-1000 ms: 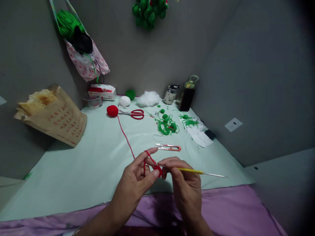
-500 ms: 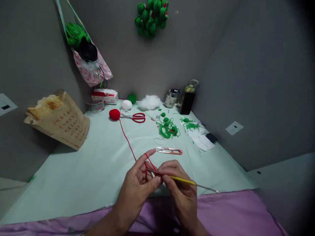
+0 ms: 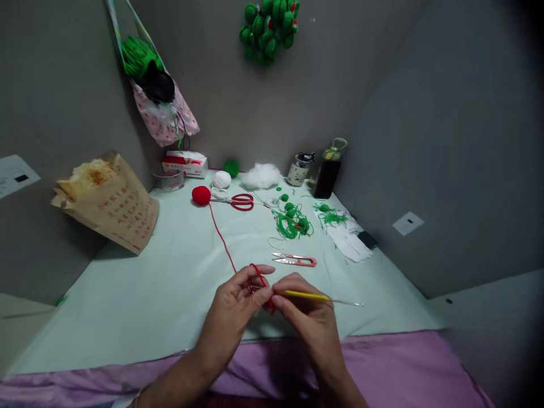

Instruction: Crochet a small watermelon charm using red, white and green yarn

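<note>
My left hand [image 3: 236,303] is closed on red yarn [image 3: 257,273], which loops over its index finger and gathers at the fingertips. Between the thumb and fingers of my right hand [image 3: 308,317] is a crochet hook [image 3: 306,295] with a yellow handle and metal ends. Its left end reaches into the red loops by my left fingertips, partly hidden there. From my left hand the strand runs back to a red yarn ball [image 3: 201,195]. Just beyond my hands lie thread snips [image 3: 294,260] with an orange handle.
Red-handled scissors [image 3: 241,202], a white yarn ball [image 3: 221,180], white stuffing [image 3: 262,175] and green crocheted pieces [image 3: 293,221] lie farther back. A paper bag of bread [image 3: 110,204] stands left; a bottle [image 3: 327,170] stands back right. Purple cloth [image 3: 395,362] covers the near edge.
The crochet hook has shifted slightly left and its right end has risen. My left index finger has bent lower, and both hands are closer together. The whole view has shifted slightly.
</note>
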Demonstrator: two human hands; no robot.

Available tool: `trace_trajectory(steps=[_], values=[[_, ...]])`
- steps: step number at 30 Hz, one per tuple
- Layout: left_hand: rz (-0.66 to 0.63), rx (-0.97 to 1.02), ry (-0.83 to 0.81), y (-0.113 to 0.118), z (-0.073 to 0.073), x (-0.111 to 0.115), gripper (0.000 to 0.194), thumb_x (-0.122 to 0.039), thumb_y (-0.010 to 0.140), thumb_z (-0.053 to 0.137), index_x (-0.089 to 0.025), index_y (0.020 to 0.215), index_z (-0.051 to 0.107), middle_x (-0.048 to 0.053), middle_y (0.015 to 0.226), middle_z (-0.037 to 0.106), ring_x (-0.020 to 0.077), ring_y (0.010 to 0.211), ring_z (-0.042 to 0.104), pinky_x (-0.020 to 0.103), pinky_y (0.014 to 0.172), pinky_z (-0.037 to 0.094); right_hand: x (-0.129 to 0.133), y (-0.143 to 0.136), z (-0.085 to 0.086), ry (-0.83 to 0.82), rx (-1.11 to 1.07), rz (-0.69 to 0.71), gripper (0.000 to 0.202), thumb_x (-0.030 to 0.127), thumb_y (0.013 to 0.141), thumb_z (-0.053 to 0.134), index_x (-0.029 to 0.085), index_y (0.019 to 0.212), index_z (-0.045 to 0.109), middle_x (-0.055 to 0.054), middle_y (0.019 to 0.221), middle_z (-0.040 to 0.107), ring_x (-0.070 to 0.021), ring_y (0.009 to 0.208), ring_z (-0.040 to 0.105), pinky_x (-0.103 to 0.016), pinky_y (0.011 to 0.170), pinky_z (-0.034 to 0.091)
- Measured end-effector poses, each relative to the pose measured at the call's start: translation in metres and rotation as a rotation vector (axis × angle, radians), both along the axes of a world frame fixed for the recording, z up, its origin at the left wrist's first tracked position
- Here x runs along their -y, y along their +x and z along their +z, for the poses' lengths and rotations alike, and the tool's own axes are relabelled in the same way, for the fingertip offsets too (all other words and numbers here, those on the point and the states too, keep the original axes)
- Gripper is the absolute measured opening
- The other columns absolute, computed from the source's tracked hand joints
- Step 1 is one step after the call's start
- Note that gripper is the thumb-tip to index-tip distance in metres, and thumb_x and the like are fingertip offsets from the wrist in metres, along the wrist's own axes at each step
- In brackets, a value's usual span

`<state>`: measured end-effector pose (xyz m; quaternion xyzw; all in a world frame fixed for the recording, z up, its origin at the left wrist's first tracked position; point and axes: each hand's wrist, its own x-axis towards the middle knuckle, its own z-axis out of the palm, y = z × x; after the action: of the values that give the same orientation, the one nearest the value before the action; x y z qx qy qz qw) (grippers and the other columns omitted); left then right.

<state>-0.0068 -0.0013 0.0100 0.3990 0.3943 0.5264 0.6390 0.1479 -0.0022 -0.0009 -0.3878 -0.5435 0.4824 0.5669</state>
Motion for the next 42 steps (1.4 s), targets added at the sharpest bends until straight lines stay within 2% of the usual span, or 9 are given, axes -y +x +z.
trace_trajectory(steps=[3, 7, 14, 20, 23, 26, 32, 38, 42], values=[[-0.065, -0.067, 0.036, -0.006, 0.003, -0.002, 0.028, -0.038, 0.091, 0.074, -0.021, 0.114, 0.074, -0.001, 0.084, 0.070, 0.0152, 0.079, 0.067, 0.028, 0.081, 0.054, -0.003, 0.005, -0.002, -0.076, -0.066, -0.025, 0.005, 0.025, 0.080, 0.086, 0.026, 0.082, 0.082, 0.000, 0.079, 0.073, -0.0136, 0.069, 0.068, -0.022, 0.064, 0.057], [-0.143, -0.171, 0.072, -0.007, 0.006, -0.003, 0.038, -0.030, 0.079, 0.084, -0.021, 0.114, 0.073, 0.004, 0.102, 0.075, 0.0206, 0.093, 0.069, 0.032, 0.088, 0.054, -0.006, 0.009, -0.004, -0.109, -0.090, -0.073, 0.008, 0.027, 0.077, 0.087, 0.024, 0.078, 0.080, -0.001, 0.077, 0.075, -0.0157, 0.069, 0.069, -0.024, 0.065, 0.057], [-0.161, -0.305, 0.154, -0.009, 0.000, -0.011, 0.009, -0.026, 0.081, 0.074, -0.018, 0.086, 0.073, 0.002, 0.077, 0.071, 0.0193, 0.074, 0.064, 0.032, 0.073, 0.049, -0.009, 0.008, 0.009, -0.031, -0.060, -0.007, 0.012, 0.019, 0.075, 0.085, 0.023, 0.071, 0.075, -0.002, 0.078, 0.073, -0.0176, 0.077, 0.069, -0.027, 0.071, 0.056], [-0.102, -0.373, 0.244, -0.019, 0.011, -0.012, 0.018, -0.030, 0.083, 0.073, -0.019, 0.070, 0.069, 0.000, 0.069, 0.064, 0.0174, 0.069, 0.056, 0.030, 0.069, 0.043, -0.011, 0.006, 0.017, -0.063, -0.022, 0.092, 0.015, 0.018, 0.075, 0.084, 0.022, 0.070, 0.071, -0.003, 0.082, 0.074, -0.0171, 0.077, 0.068, -0.026, 0.070, 0.052], [-0.064, -0.363, 0.246, -0.016, 0.011, -0.009, 0.022, -0.035, 0.086, 0.070, -0.020, 0.070, 0.063, -0.002, 0.066, 0.058, 0.0158, 0.063, 0.051, 0.029, 0.064, 0.041, -0.010, 0.000, 0.017, 0.000, -0.005, 0.040, 0.016, 0.017, 0.076, 0.082, 0.022, 0.068, 0.070, -0.002, 0.079, 0.072, -0.0164, 0.075, 0.066, -0.026, 0.070, 0.051], [-0.027, -0.370, 0.262, -0.016, 0.011, -0.008, 0.021, -0.033, 0.087, 0.068, -0.020, 0.071, 0.063, -0.001, 0.068, 0.060, 0.0169, 0.067, 0.053, 0.030, 0.067, 0.041, -0.011, -0.003, 0.013, 0.033, -0.022, -0.002, 0.017, 0.016, 0.075, 0.081, 0.021, 0.066, 0.067, -0.001, 0.075, 0.070, -0.0160, 0.071, 0.063, -0.026, 0.066, 0.049], [0.030, -0.416, 0.312, -0.022, 0.017, -0.005, 0.018, -0.027, 0.087, 0.069, -0.020, 0.070, 0.069, 0.001, 0.073, 0.064, 0.0186, 0.073, 0.057, 0.031, 0.073, 0.042, -0.014, 0.002, 0.012, -0.042, -0.116, -0.042, 0.024, 0.021, 0.074, 0.083, 0.022, 0.067, 0.061, -0.001, 0.075, 0.068, -0.0154, 0.070, 0.061, -0.025, 0.063, 0.049], [0.086, -0.364, 0.316, -0.019, 0.008, -0.003, 0.013, -0.027, 0.085, 0.077, -0.021, 0.073, 0.075, 0.000, 0.078, 0.062, 0.0178, 0.075, 0.058, 0.029, 0.072, 0.044, -0.007, -0.001, 0.019, -0.075, 0.074, 0.033, 0.013, 0.027, 0.080, 0.080, 0.022, 0.075, 0.069, -0.003, 0.084, 0.073, -0.0190, 0.080, 0.067, -0.029, 0.074, 0.052], [0.121, -0.389, 0.381, -0.018, 0.004, -0.001, 0.014, -0.022, 0.090, 0.071, -0.022, 0.076, 0.074, 0.002, 0.083, 0.063, 0.0186, 0.080, 0.059, 0.029, 0.074, 0.046, -0.005, -0.001, 0.016, -0.092, 0.144, 0.095, 0.013, 0.028, 0.083, 0.078, 0.021, 0.079, 0.068, -0.001, 0.079, 0.069, -0.0162, 0.072, 0.061, -0.027, 0.067, 0.048]])
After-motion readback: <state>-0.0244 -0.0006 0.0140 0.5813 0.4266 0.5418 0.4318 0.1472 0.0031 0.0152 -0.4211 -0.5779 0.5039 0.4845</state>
